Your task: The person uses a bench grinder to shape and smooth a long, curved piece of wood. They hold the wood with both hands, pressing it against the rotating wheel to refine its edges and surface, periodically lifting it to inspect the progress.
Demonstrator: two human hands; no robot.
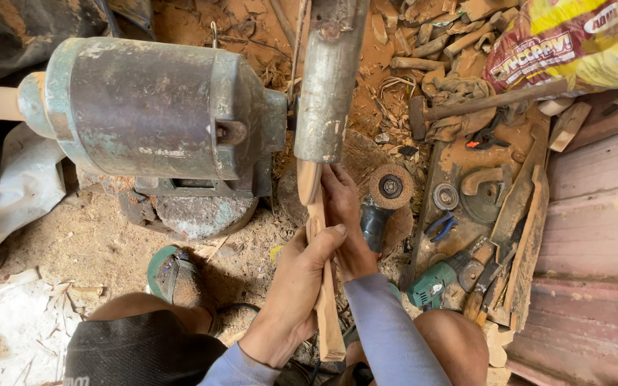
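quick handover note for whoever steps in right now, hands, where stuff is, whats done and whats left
Left hand: gripping the lower part of the wooden strip.
Right hand: gripping the strip higher up, near the sanding drum.
Strip: its top end is pressed against the lower end of the drum, beside the motor.
Nearby on the floor: angle grinder, green drill, hammer.
Done: cannot tell how much is shaped.
Left: the lower length looks square and unshaped.
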